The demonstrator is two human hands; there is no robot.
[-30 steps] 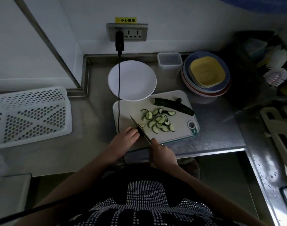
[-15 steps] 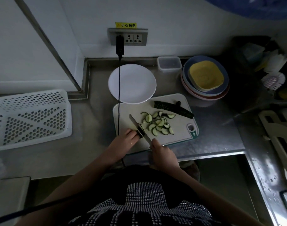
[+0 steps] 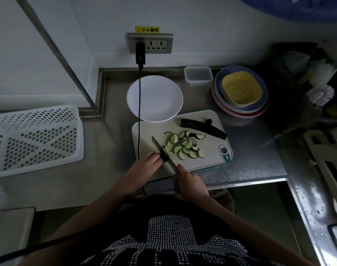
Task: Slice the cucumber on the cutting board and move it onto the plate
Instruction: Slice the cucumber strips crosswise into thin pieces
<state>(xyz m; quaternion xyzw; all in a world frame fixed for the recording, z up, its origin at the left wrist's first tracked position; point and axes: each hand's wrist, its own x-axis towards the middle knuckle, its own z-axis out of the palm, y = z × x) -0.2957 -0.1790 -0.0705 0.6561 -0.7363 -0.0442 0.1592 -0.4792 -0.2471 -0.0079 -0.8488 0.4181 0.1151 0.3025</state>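
Observation:
A white cutting board (image 3: 208,150) lies on the steel counter. Several half-round cucumber slices (image 3: 185,144) are piled at its middle. A dark uncut half cucumber (image 3: 202,127) lies along the board's far edge. My right hand (image 3: 190,183) grips the handle of a knife (image 3: 162,150), whose blade points away over the board's left part. My left hand (image 3: 144,167) holds a small cucumber end piece (image 3: 164,155) against the blade. An empty white plate (image 3: 154,97) sits just behind the board.
A black cable (image 3: 139,112) hangs from the wall socket across the plate and board edge. A white perforated basket (image 3: 33,139) lies at left. Stacked bowls (image 3: 240,93) and a clear container (image 3: 198,74) stand at back right. The counter's front edge is close to my hands.
The knife blade and both hands have barely shifted on the board. The small cucumber piece stays under my left fingers; the slice pile looks the same.

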